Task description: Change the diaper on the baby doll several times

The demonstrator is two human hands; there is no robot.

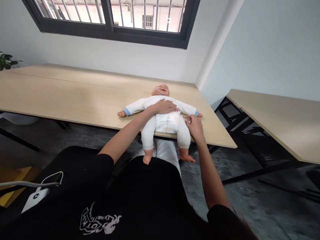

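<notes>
A baby doll (163, 121) in a white romper with blue cuffs lies on its back at the near edge of a long wooden table (75, 96), arms spread, legs hanging over the edge. My left hand (163, 106) lies flat across the doll's chest, fingers spread. My right hand (194, 126) sits by the doll's hip, its fingers pinched together at the romper's side. Whether cloth is caught between them is too small to tell.
A second wooden table (280, 120) stands to the right across a dark floor gap. Black table frames show beneath. A barred window runs along the back wall. A plant (6, 61) peeks in at far left. A white device with a cable (37, 195) hangs on my black shirt.
</notes>
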